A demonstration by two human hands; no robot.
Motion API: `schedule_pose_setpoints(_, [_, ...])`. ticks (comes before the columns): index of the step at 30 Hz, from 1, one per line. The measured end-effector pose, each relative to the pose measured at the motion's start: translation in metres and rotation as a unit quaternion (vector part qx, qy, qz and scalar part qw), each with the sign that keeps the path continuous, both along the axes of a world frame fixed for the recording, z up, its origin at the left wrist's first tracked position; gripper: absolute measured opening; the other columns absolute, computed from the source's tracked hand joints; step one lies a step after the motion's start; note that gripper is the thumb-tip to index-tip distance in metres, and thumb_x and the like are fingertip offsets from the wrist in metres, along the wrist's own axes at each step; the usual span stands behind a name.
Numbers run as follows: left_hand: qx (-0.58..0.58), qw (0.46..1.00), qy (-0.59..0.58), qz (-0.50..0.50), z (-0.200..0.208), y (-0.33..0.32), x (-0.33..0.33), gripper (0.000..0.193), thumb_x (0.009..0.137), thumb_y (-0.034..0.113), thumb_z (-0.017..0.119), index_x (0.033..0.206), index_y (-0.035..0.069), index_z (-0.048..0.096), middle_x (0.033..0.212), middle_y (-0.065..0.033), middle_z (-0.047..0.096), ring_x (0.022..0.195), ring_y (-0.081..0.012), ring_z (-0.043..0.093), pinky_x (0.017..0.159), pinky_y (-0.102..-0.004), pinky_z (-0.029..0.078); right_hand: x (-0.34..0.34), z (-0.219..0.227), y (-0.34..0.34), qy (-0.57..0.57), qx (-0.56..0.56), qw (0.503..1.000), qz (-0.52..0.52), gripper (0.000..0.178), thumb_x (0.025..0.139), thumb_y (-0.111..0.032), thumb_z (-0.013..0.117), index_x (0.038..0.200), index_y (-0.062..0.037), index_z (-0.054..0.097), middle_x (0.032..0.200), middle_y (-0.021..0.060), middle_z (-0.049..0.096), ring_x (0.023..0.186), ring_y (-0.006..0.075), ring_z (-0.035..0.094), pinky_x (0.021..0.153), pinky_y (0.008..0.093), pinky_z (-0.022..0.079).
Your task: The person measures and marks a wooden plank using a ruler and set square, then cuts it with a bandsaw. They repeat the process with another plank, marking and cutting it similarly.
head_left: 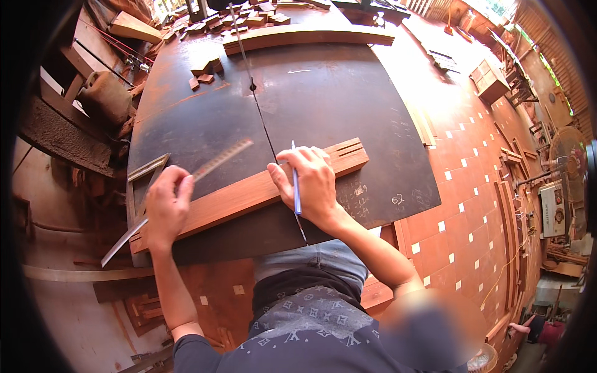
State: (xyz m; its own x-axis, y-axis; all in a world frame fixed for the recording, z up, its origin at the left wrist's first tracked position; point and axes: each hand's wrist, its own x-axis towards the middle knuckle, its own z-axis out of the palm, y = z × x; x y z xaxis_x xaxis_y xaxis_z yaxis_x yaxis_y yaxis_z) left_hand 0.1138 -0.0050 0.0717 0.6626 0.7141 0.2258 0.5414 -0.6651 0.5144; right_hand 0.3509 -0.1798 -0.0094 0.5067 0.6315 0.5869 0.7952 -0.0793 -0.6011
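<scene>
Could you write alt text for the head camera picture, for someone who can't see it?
A person's left hand holds a metal ruler on a wooden board lying on a dark worktable, while the right hand, holding a blue pen, presses the board.

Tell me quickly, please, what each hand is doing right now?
Left hand: closed on a metal square.
Right hand: holding a blue pencil, resting on the wooden board.
</scene>
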Motion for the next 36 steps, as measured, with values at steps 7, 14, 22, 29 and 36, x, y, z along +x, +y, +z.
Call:
schedule_pose_setpoints(7, [0.029,0.990,-0.090,-0.103,-0.039,-0.051,0.089,0.013,0.103,0.013,0.073,0.099,0.001,0.070,0.091,-0.0131,0.067,0.080,-0.0289,0.066,0.074,-0.0401,0.052,0.093,0.013,-0.051,0.222,0.044,0.974,-0.023,0.025,0.099,-0.009,0.078,0.122,0.0009,0.078,0.112,0.0164,0.082,0.094,0.0246,0.077,0.088,0.0378,0.060])
schedule_pose_setpoints(14, [0.003,0.990,-0.079,-0.115,-0.056,-0.078,0.143,0.012,0.101,0.014,0.075,0.099,0.003,0.073,0.094,-0.0111,0.068,0.088,-0.0306,0.065,0.081,-0.0430,0.052,0.153,0.006,-0.076,0.297,0.017,0.952,0.071,0.018,0.102,-0.008,0.078,0.116,0.0022,0.081,0.101,0.0077,0.082,0.095,0.0116,0.074,0.088,0.0282,0.059])
schedule_pose_setpoints(22, [0.031,0.987,-0.101,-0.124,-0.062,-0.097,0.174,0.010,0.099,0.013,0.077,0.098,0.004,0.077,0.094,-0.0102,0.071,0.091,-0.0305,0.064,0.083,-0.0424,0.052,0.171,-0.008,-0.084,0.376,0.016,0.922,0.095,0.012,0.101,-0.004,0.077,0.112,0.0017,0.081,0.094,0.0042,0.078,0.087,0.0094,0.070,0.081,0.0262,0.058])
schedule_pose_setpoints(29, [0.057,0.986,-0.109,-0.111,-0.069,-0.104,0.192,0.007,0.098,0.013,0.079,0.098,0.006,0.078,0.093,-0.0080,0.071,0.092,-0.0300,0.065,0.085,-0.0430,0.053,0.183,-0.018,-0.091,0.389,0.043,0.916,0.086,0.008,0.101,0.000,0.074,0.107,0.0016,0.079,0.090,0.0030,0.075,0.084,0.0095,0.069,0.079,0.0257,0.057])
schedule_pose_setpoints(36, [0.055,0.988,-0.104,-0.103,-0.069,-0.106,0.194,0.009,0.097,0.014,0.081,0.095,0.006,0.079,0.091,-0.0078,0.071,0.092,-0.0294,0.065,0.084,-0.0425,0.053,0.180,-0.019,-0.089,0.393,0.042,0.916,0.075,0.008,0.102,0.000,0.074,0.109,0.0019,0.078,0.092,0.0044,0.076,0.085,0.0109,0.070,0.081,0.0265,0.058])
